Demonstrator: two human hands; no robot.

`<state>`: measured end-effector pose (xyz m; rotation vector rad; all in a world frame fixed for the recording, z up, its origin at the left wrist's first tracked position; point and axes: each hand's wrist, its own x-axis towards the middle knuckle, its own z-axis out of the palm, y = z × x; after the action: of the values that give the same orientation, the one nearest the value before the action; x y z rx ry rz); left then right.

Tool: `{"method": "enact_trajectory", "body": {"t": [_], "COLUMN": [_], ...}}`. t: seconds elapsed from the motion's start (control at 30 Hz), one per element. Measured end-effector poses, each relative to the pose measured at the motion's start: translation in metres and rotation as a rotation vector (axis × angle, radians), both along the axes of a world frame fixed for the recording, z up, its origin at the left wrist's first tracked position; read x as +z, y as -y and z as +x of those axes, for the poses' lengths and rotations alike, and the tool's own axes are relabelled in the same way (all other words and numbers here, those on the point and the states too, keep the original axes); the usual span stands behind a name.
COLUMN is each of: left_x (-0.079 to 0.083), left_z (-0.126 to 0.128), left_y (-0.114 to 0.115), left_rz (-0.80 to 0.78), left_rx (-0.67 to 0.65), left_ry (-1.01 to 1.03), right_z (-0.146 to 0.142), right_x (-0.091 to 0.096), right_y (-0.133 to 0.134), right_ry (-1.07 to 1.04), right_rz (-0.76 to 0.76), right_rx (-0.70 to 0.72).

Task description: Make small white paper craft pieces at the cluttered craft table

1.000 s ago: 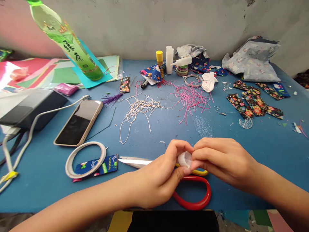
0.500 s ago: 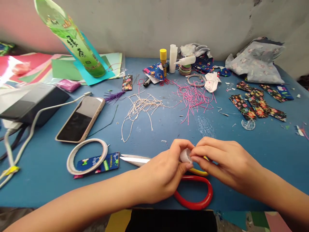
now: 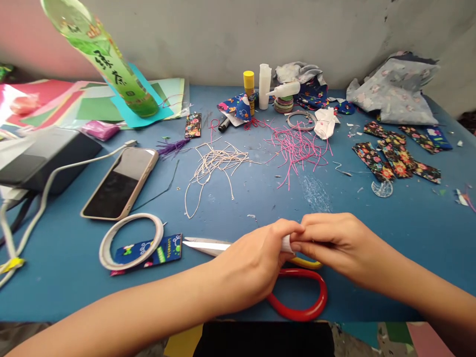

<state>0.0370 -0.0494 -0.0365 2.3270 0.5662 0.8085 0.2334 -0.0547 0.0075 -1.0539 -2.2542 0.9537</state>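
A small white curved piece [image 3: 286,245], perhaps rolled paper or plastic, shows between my two hands. My left hand [image 3: 255,260] is closed around it, palm side hidden. My right hand [image 3: 340,243] pinches at its right edge, thumb and fingers pressed together and meeting my left fingertips. Under both hands lies a pair of scissors [image 3: 208,246], its blades pointing left and its red and yellow handles partly covered. To the left, a white tape roll [image 3: 106,248] rests on a blue patterned strip [image 3: 171,248].
A phone [image 3: 119,186], beige cords [image 3: 219,161] and pink cords [image 3: 293,146] lie beyond my hands. Floral fabric strips [image 3: 374,161] are at the right. A green tea bottle [image 3: 115,72], glue stick [image 3: 249,91] and white glue bottle [image 3: 265,87] stand at the back.
My left fingers have closed further over the white piece, so less of it shows. My right fingers have drawn together against it. The view has shifted slightly.
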Motion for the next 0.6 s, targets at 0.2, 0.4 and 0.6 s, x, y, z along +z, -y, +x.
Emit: {"method": "enact_trajectory", "body": {"t": [0.2, 0.4, 0.6], "left_x": [0.001, 0.012, 0.010], "left_z": [-0.002, -0.004, -0.005], "left_y": [0.001, 0.000, 0.001], "left_rz": [-0.035, -0.182, -0.217], "left_rx": [0.000, 0.001, -0.010], "left_ry": [-0.021, -0.017, -0.020], "right_z": [-0.001, -0.006, -0.006], "right_x": [0.002, -0.001, 0.013], "right_y": [0.002, 0.008, 0.009], "right_ry": [0.072, 0.094, 0.011], "right_rz": [-0.046, 0.077, -0.265], "right_rx": [0.017, -0.061, -0.099]}}
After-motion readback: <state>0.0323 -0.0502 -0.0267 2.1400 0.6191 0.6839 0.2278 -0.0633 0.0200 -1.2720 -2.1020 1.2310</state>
